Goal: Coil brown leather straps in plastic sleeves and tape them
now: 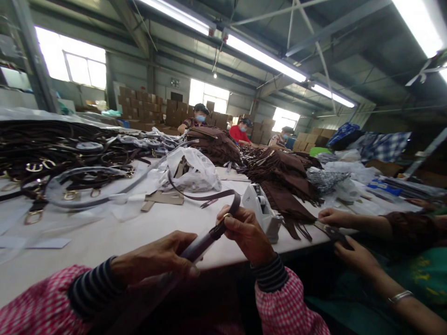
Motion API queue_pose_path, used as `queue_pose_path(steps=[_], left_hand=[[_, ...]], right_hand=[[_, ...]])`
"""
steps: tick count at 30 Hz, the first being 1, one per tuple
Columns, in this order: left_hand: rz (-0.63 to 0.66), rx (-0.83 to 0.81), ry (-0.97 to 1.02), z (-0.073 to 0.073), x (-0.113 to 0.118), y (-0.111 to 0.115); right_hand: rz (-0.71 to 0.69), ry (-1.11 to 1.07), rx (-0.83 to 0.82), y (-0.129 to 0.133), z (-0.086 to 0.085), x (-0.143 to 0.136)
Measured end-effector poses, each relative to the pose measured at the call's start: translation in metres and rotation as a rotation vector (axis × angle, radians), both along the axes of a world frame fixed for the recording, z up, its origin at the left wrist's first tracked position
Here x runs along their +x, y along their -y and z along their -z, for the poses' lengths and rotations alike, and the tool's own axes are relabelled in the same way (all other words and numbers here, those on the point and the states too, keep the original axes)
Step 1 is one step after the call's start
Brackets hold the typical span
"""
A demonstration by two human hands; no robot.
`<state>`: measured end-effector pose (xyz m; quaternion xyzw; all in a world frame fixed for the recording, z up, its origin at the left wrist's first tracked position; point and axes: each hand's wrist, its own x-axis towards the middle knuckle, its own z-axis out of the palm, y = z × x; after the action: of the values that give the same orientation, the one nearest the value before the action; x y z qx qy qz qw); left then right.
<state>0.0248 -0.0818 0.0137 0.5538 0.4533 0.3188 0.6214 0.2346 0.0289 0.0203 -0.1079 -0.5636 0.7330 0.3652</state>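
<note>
Dark strap [204, 241] slants over the worktop's [94, 237] near edge, clamped in both my hands, probably so it stays straight. Toward the worktop's left edge, strap coils [52, 144] lie heaped back, with white surface showing between them and my left hand [157, 258], whose thumb and fingers close on the strap and clear film [157, 289]. My right hand [246, 230] pinches the strap beside a gold ring [226, 216]; its tail loops rearward. Just beyond, a tape dispenser [263, 211], perhaps parked for easy reach, limits room on that side; fringed brown pieces [289, 172] stretch behind it, and a co-worker's hands [359, 257] show at the near edge, farther right.
</note>
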Motion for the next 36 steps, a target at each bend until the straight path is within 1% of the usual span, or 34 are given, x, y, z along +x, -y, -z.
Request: queue_pose_path(steps=[3, 6, 8, 10, 12, 16, 18, 20, 22, 25, 27, 29, 31, 33, 34, 36], left_hand=[[0.007, -0.072, 0.016, 0.014, 0.0, 0.002], [0.011, -0.103, 0.141, 0.025, 0.002, 0.004], [0.027, -0.106, 0.221, 0.028, 0.004, 0.004], [0.044, -0.088, 0.229, 0.026, 0.008, 0.004], [0.016, -0.031, 0.16, 0.022, 0.013, 0.003], [-0.183, 0.216, -0.042, 0.017, 0.024, 0.003], [-0.257, 0.268, -0.078, 0.018, 0.028, 0.003], [-0.291, 0.259, -0.066, 0.02, 0.03, 0.003], [-0.289, 0.228, -0.022, 0.021, 0.031, 0.001], [-0.236, 0.158, 0.07, 0.019, 0.032, -0.004], [-0.204, 0.125, 0.114, 0.018, 0.032, -0.007], [-0.187, 0.13, 0.131, 0.018, 0.032, -0.008], [-0.183, 0.143, 0.119, 0.018, 0.033, -0.006], [-0.188, 0.135, 0.104, 0.018, 0.032, -0.004], [-0.188, 0.119, 0.105, 0.017, 0.032, -0.003], [-0.176, 0.08, 0.135, 0.015, 0.032, -0.001]], right_hand=[[-0.006, -0.021, -0.005, 0.002, -0.001, -0.003], [-0.039, -0.05, -0.018, 0.003, -0.004, -0.004], [-0.06, -0.063, -0.017, 0.004, -0.007, -0.004], [-0.051, -0.056, -0.023, 0.005, -0.008, -0.003], [-0.009, -0.029, -0.044, 0.006, -0.009, -0.004], [0.098, -0.017, -0.109, 0.007, -0.006, -0.008], [0.137, -0.044, -0.123, 0.009, -0.004, -0.011], [0.155, -0.056, -0.114, 0.012, -0.001, -0.015], [0.151, -0.044, -0.087, 0.018, 0.002, -0.018], [0.121, -0.014, -0.052, 0.025, 0.006, -0.019], [0.091, 0.0, -0.065, 0.028, 0.008, -0.019], [0.059, -0.007, -0.137, 0.027, 0.01, -0.018], [0.041, -0.031, -0.254, 0.023, 0.011, -0.018], [0.056, -0.054, -0.345, 0.02, 0.011, -0.018], [0.071, -0.058, -0.364, 0.018, 0.011, -0.018], [0.099, -0.056, -0.345, 0.017, 0.01, -0.018]])
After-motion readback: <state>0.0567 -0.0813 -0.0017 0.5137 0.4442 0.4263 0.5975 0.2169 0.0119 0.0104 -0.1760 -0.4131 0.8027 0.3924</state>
